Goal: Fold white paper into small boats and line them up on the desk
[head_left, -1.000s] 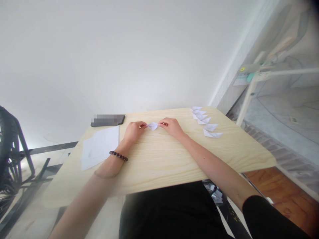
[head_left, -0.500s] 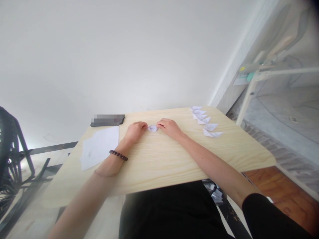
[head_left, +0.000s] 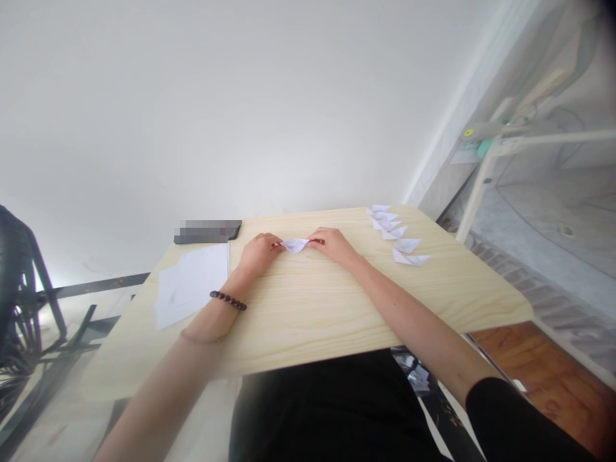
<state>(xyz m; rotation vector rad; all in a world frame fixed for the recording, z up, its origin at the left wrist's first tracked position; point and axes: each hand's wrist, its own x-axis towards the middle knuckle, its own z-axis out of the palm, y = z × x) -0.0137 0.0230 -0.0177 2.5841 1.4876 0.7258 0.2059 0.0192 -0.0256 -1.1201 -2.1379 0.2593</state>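
A small folded white paper boat [head_left: 294, 246] is stretched between my two hands over the middle of the table. The fingertips of my left hand [head_left: 260, 252] pinch its left end. My right hand [head_left: 332, 244] grips the right end the same way. The fingers cover both tips of the paper. Several similar folded paper boats [head_left: 407, 246] stand in an overlapping row at the table's right rear.
The pale wooden table [head_left: 308, 314] stands against a white wall. A stack of white paper sheets [head_left: 192, 282] lies on its left side, with a dark flat object [head_left: 208, 232], partly pixelated, behind. A white metal frame [head_left: 476, 186] rises beyond the right edge.
Both hands have moved slightly apart, and the folded paper between them looks wider and more pointed. The row of boats and the paper stack are unmoved.
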